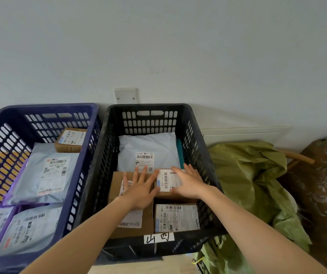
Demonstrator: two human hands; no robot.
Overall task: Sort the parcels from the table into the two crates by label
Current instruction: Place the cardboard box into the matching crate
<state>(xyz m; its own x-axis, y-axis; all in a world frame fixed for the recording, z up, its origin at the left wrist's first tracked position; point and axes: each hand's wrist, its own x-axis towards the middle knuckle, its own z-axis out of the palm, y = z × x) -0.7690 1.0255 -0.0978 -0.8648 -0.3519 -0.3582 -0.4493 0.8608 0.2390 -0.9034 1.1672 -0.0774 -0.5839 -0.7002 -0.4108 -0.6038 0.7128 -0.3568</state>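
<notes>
While the small labelled box [166,180] sits mid-right in the black crate [148,107], the right hand [188,182] rests on it with straight fingers, gripping nothing, and the left hand [140,191] lies flat, fingers spread, on the larger carton [117,178] beside it. Same crate: front carton [176,217] near right, white mailer [148,147] at back, handwritten tag [158,238] on front wall. Blue crate [50,107], just beside on the left, holds grey mailers [50,173] and a small carton [70,139] at its far end.

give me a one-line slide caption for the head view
left hand and right hand rest on cardboard parcels inside the black crate, blue crate alongside
</notes>
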